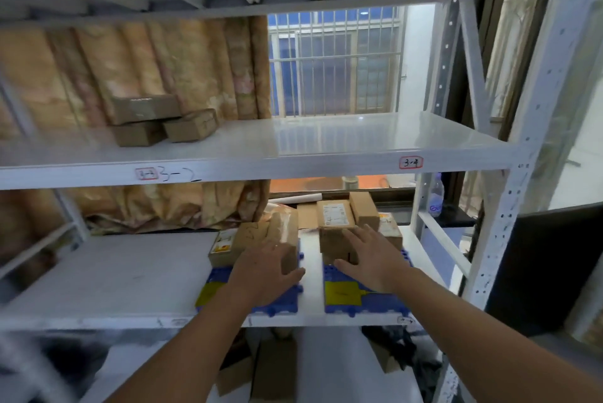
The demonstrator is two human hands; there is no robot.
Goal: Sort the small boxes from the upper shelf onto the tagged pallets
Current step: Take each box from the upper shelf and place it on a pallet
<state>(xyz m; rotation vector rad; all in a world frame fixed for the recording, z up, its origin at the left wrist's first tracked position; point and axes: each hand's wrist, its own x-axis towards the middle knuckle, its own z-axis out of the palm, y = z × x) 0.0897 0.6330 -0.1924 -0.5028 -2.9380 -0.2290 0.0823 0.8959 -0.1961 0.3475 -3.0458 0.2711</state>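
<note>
Head view: both hands lie spread on pallet boxes, left hand [267, 267] and right hand [368, 259] gripping nothing, while three remaining boxes [163, 123] sit up-left, nearer the left.

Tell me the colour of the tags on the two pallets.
Yellow tags on blue pallets, clearest in the head view.

In front of me stands a white metal shelving rack [509, 193] with perforated uprights. Behind it hangs a tan, marbled curtain [156, 69], drawn left of a barred window [336, 63] that shows blue light outside. A clear plastic bottle [435, 197] stands on the sill at right, beside a dark panel [548, 265].
</note>
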